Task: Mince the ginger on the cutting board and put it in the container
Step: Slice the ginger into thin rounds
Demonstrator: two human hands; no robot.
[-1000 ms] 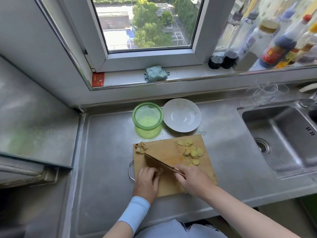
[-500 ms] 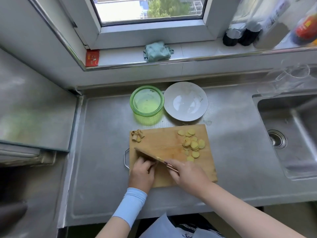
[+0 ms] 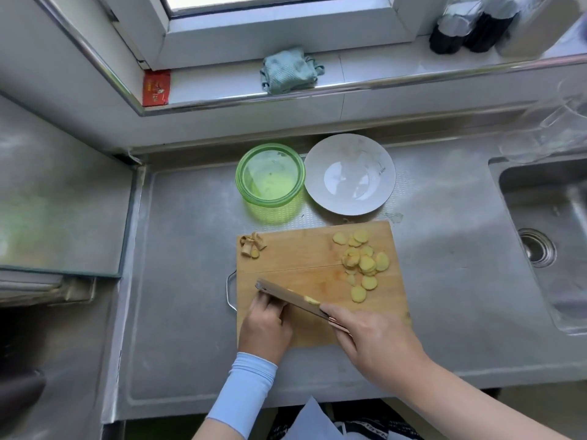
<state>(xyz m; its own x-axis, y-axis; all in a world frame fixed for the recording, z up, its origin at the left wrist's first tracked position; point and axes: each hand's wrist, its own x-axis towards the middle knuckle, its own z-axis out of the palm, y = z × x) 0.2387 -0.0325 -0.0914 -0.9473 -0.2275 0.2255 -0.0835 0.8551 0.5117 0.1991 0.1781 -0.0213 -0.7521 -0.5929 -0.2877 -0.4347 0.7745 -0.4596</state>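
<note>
Beyond the far left edge of our cutting board [image 3: 301, 258] stands the green container [image 3: 270, 176], with the ginger trimmings [image 3: 252, 246] on the board's far left corner. Nearer, our left hand [image 3: 265, 325] rests on the board, fingers curled against the knife [image 3: 286, 296]. Whether they pin any ginger we cannot tell, as the blade hides it. The blade's long axis runs from far left to near right. Our right hand [image 3: 374, 341] grips the handle. The ginger slices [image 3: 365, 262] lie heaped far right of the blade, well apart from our left fingers. We judge the knife must swing right to reach them.
</note>
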